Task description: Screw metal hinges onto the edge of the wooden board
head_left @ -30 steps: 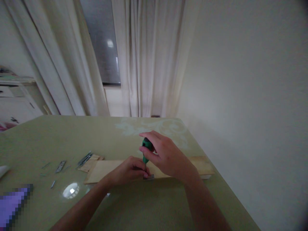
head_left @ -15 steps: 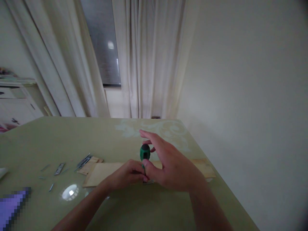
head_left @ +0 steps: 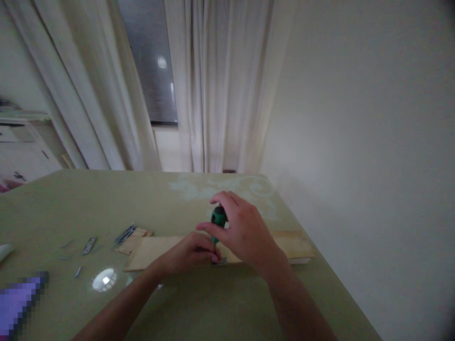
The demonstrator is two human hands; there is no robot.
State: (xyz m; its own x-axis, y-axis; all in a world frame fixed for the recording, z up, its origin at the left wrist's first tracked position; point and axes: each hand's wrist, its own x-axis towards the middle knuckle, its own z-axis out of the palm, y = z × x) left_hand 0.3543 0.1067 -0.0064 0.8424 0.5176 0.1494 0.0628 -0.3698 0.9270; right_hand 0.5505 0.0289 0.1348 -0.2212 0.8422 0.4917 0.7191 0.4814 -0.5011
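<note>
Thumb higher than before, the right hand (head_left: pixel 245 229) curls around the screwdriver (head_left: pixel 218 218), best kept upright at the metal plate (head_left: pixel 222 262) on the near edge of the board (head_left: pixel 151 248), left hand (head_left: pixel 192 252) fingers bunched, what they pinch unclear.

This looks like a room in a home: floor-length, cream curtains (head_left: pixel 231 85) flank a dark window (head_left: pixel 147 61), a white cabinet (head_left: pixel 24 149) with drawer and door stands at the left, and the bench (head_left: pixel 106 194) has a green top with a pale scrollwork pattern (head_left: pixel 245 186), beside a plain, pale wall (head_left: pixel 355 118).
</note>
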